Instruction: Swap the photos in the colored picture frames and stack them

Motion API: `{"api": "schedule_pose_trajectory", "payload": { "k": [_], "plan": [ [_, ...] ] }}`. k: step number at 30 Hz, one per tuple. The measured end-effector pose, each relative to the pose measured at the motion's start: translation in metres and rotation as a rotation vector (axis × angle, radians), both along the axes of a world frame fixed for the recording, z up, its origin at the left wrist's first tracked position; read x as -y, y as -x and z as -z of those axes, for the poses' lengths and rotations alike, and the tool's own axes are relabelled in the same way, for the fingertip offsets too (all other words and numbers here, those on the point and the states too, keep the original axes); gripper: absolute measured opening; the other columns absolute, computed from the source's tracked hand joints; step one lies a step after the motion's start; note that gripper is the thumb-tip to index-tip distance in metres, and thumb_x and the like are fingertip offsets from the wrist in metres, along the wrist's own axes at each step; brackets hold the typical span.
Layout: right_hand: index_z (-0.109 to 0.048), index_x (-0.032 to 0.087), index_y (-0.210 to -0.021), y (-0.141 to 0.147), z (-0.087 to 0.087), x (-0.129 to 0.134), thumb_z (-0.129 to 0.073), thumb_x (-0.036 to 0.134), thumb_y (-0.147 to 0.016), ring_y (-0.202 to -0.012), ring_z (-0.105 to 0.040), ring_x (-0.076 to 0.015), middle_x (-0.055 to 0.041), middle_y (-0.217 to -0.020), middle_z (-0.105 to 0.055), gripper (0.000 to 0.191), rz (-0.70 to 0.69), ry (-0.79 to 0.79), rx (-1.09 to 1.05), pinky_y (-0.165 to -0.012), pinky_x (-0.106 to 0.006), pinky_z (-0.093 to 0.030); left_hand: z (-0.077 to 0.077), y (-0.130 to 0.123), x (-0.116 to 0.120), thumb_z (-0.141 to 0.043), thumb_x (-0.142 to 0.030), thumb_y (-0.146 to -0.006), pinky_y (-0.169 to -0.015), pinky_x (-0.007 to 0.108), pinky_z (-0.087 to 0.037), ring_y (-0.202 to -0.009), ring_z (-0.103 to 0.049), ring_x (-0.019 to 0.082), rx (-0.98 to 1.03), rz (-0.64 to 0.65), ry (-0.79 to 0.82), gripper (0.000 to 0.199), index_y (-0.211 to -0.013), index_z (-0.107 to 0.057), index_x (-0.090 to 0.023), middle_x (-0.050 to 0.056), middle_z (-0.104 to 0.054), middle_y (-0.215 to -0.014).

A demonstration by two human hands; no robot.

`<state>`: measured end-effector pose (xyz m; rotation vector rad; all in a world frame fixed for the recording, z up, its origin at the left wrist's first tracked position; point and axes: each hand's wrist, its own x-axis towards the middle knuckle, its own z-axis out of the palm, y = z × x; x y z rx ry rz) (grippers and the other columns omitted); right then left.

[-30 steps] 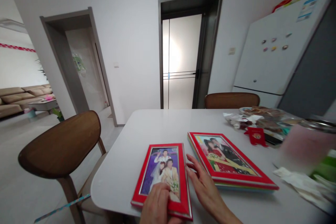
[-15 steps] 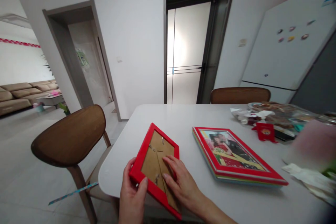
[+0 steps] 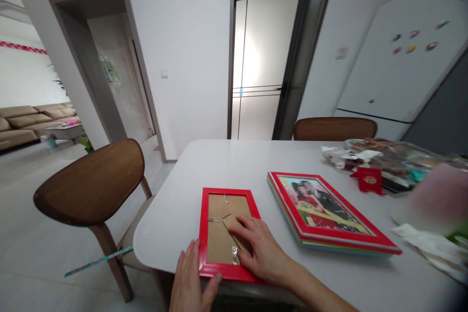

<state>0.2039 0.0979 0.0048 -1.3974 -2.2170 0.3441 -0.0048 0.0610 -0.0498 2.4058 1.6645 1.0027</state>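
A small red picture frame (image 3: 204,234) lies face down on the white table, its brown backboard (image 3: 215,204) showing. Metal clips (image 3: 234,255) sit along the inner edges of the frame. My left hand (image 3: 190,275) holds the near left corner, fingers along the left side and thumb at the bottom edge. Across the right part of the back lies my right hand (image 3: 263,253), its bent fingers on the brown stand flap (image 3: 234,229), which it partly covers. To the right is a stack of larger frames, the top one a red-edged photo frame (image 3: 329,209).
The white table (image 3: 234,161) has a rounded left corner. Brown chairs stand at the left (image 3: 95,185) and far side (image 3: 334,129). On the right are a red packet (image 3: 369,180), white tissue (image 3: 427,248), plastic packaging (image 3: 387,151) and a blurred pinkish object (image 3: 433,200).
The small frame has gone from tilted in my hands to flat on the table, turned more upright to my view. Both hands moved with it. The stack stayed in place.
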Motion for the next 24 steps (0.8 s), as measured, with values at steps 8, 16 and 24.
{"api": "schedule_pose_trajectory", "payload": {
  "k": [8, 16, 24],
  "plan": [
    [-0.056, 0.026, -0.104, -0.006, -0.020, 0.001, -0.056, 0.026, -0.062, -0.113, -0.034, -0.0247, -0.0084, -0.124, -0.040, 0.042, -0.102, 0.147, 0.053, -0.094, -0.041, -0.023, -0.006, -0.002, -0.005, -0.051, -0.032, -0.075, -0.085, 0.047, -0.043, -0.115, -0.038, 0.029, -0.157, 0.094, -0.108, 0.060, -0.126, -0.027, -0.012, 0.021, -0.042, -0.124],
    [-0.066, 0.029, -0.081, 0.003, -0.018, -0.002, -0.055, 0.019, -0.068, -0.114, -0.034, -0.0208, -0.0028, -0.118, -0.047, 0.020, -0.260, 0.155, -0.014, -0.095, -0.038, -0.024, -0.040, -0.013, -0.017, -0.062, -0.040, -0.064, -0.092, 0.043, -0.038, -0.116, -0.036, 0.030, -0.132, 0.255, 0.181, 0.053, -0.103, -0.052, -0.006, 0.024, -0.041, -0.124],
    [-0.061, 0.021, -0.094, 0.030, -0.021, -0.022, -0.046, 0.022, -0.076, -0.091, -0.049, -0.0163, -0.0054, -0.098, -0.057, 0.023, -0.051, 0.046, -0.024, -0.081, -0.028, -0.035, -0.043, -0.013, -0.016, -0.062, -0.044, -0.062, -0.093, 0.042, -0.037, -0.118, -0.033, 0.029, -0.064, 0.249, 0.245, 0.035, -0.078, -0.054, -0.014, 0.022, -0.042, -0.124]
  ]
}}
